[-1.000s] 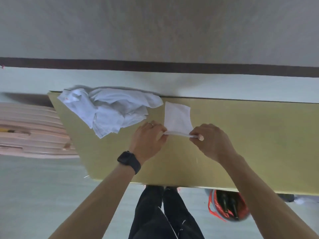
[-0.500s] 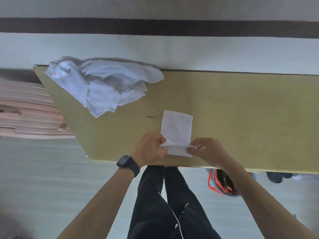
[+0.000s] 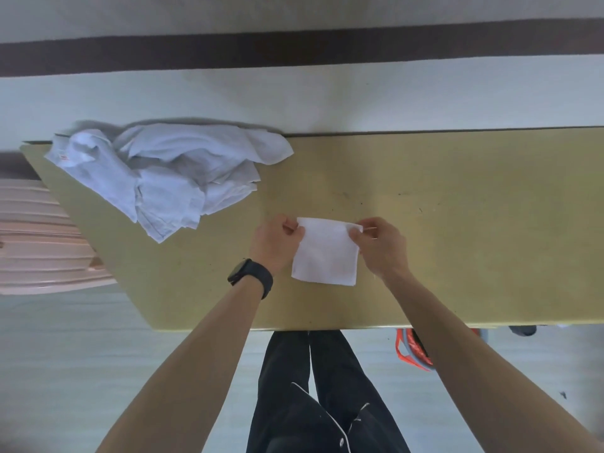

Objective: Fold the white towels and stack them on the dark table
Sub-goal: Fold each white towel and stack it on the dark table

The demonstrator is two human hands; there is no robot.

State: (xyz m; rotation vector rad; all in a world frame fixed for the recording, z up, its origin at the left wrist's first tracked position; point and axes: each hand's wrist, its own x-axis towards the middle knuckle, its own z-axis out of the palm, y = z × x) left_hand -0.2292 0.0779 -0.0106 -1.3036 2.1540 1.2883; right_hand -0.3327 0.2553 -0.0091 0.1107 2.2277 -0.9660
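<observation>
A small folded white towel (image 3: 325, 253) lies flat on the yellowish table (image 3: 457, 223), near its front edge. My left hand (image 3: 276, 243) pinches the towel's far left corner. My right hand (image 3: 380, 246) pinches its far right corner. A loose heap of unfolded white towels (image 3: 170, 174) sits at the table's far left, apart from both hands.
The table's left edge runs diagonally beside a pink slatted object (image 3: 36, 237). A pale wall with a dark stripe (image 3: 294, 50) stands behind the table. A red and grey object (image 3: 413, 349) lies on the floor under the front edge, next to my dark trousers.
The long towel strip has been folded over on itself into a shorter square. Both hands moved from its near end to its far corners.
</observation>
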